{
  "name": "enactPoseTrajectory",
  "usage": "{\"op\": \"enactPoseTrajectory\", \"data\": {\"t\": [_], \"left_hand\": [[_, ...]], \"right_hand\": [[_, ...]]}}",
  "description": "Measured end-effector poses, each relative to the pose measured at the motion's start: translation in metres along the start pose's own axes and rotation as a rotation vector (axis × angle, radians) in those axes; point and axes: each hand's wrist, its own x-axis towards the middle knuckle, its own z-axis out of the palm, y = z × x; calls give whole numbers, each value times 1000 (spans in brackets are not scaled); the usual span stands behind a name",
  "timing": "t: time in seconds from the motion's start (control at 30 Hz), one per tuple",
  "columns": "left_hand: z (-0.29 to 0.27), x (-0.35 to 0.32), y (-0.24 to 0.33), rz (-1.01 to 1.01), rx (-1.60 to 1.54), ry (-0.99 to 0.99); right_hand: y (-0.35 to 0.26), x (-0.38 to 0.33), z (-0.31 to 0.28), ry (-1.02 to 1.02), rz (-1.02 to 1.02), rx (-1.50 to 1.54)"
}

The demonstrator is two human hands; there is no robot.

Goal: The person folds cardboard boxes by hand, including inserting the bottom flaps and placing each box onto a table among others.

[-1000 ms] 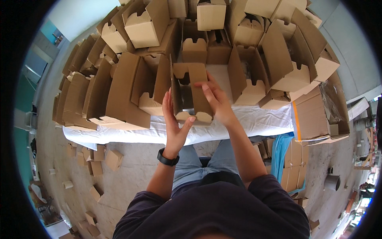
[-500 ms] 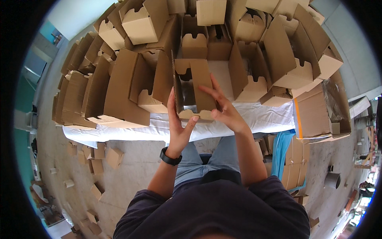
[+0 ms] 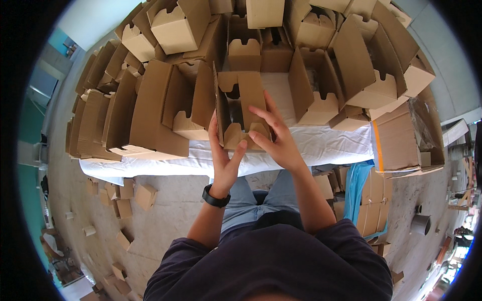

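Your small cardboard carton (image 3: 252, 100) is at the frame's centre, its top partly open. Your left hand (image 3: 226, 163) clamps its left side, thumb against the near end. Your right hand (image 3: 282, 145) rests on its right side, fingers spread apart, thumb at the near flap; whether they grip, you cannot tell. White cloth (image 3: 331, 145) shows below right of centre.

A scuffed grey concrete floor (image 3: 175, 205) is stretching around a long table draped in creased white cloth (image 3: 334, 145). A teal-painted wall (image 3: 30, 195) is curving along the left rim, and a whitish wall (image 3: 100, 17) is standing at the upper left. A pale grey surface (image 3: 444, 57), wall or floor, is showing at the upper right. Bright white glare (image 3: 459, 273) is glowing at the lower right edge.
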Motion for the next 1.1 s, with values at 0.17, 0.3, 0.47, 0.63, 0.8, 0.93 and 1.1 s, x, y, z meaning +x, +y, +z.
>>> {"op": "enactPoseTrajectory", "data": {"t": [0.17,0.3,0.47,0.63,0.8,0.93,1.1], "left_hand": [[-2,0,8,-22,-33,6],[-1,0,10,-26,-38,-3],[-4,2,4,122,175,-24],[-19,11,15,362,596,-167],[-20,15,33,328,658,-248],[-22,17,38,341,673,-271],[-21,18,40,310,803,-266]], "right_hand": [[-4,0,2,15,-4,-12],[-2,-1,4,52,22,51],[-2,-2,7,94,23,126],[2,-2,7,86,16,124],[2,-3,7,86,26,62],[3,-3,8,78,-9,10],[0,-4,5,57,-16,-46]]}}
